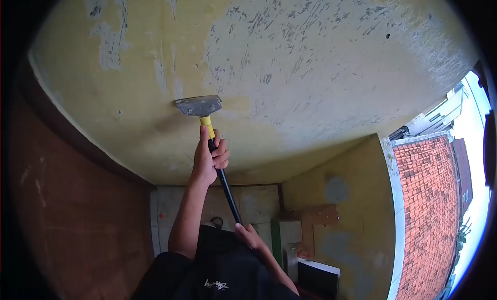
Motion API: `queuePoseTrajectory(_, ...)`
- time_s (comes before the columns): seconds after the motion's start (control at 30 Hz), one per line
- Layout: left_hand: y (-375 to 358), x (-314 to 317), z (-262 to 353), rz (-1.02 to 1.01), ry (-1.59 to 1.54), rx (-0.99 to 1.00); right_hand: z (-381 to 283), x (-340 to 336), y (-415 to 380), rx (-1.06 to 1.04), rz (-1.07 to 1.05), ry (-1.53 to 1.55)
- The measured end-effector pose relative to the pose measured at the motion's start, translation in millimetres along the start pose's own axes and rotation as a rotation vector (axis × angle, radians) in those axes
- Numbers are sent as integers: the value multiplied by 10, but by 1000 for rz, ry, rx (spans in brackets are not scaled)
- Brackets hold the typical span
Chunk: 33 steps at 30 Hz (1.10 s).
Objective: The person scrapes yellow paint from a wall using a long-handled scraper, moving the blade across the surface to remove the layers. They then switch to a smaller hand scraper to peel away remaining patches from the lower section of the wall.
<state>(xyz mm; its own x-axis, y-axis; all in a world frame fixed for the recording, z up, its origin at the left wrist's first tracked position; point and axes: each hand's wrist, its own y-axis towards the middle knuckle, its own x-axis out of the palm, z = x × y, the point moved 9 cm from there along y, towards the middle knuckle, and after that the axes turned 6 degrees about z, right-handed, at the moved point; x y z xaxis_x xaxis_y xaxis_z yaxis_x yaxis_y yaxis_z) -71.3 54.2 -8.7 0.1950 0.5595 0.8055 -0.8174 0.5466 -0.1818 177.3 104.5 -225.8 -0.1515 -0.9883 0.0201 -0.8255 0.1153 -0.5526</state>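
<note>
A long-handled scraper (pixel 229 194) has a wide grey metal head (pixel 199 106), a yellow collar and a black shaft. Its blade edge lies at the yellow wall (pixel 140 88), below a patch of scuffed, peeling paint (pixel 290 46). My left hand (pixel 209 158) is wrapped around the upper shaft just below the collar, with the thumb along the handle. Lower down, close to my body, my right hand (pixel 249 235) is closed around the shaft's bottom end. The shaft slants from the wall down toward my right side.
A brown surface (pixel 77 212) runs along the left. Below me is a tiled floor (pixel 248 201). At the lower right stand a green-sided box (pixel 284 243) and a black-and-white object (pixel 318 276). An orange tiled roof (pixel 427 196) shows beyond the side wall (pixel 357 191).
</note>
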Motion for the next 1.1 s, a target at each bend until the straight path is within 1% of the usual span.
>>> queuePoseTrajectory(0.17,14,-9,16,-10,22,5,-95,20,-17,3,-18,-57)
queuePoseTrajectory(0.27,42,-5,14,-26,36,-9,23,-31,75,-11,-30,-89)
queuePoseTrajectory(0.37,58,3,3,-64,20,-22,-8,-73,84,-17,10,-14)
queuePoseTrajectory(0.57,81,8,-6,-114,6,-35,-3,-88,139,-30,-2,-64)
queuePoseTrajectory(0.67,97,-15,-29,-159,-29,-53,179,-111,210,-34,0,-82)
queuePoseTrajectory(0.7,106,-11,-35,-180,-46,-63,101,-97,181,-44,12,-85)
queuePoseTrajectory(0.77,109,-4,-30,-184,-47,-62,-90,-70,131,-68,37,-90)
queuePoseTrajectory(0.87,108,1,-20,-197,-42,-54,147,-153,224,-24,24,-105)
queuePoseTrajectory(0.97,115,-3,-25,-208,-40,-43,237,-208,267,-25,33,-134)
queuePoseTrajectory(1.07,124,10,-7,-205,-42,-36,32,-178,225,-67,66,-109)
queuePoseTrajectory(1.1,121,12,-10,-201,-45,-35,79,-196,251,-62,62,-118)
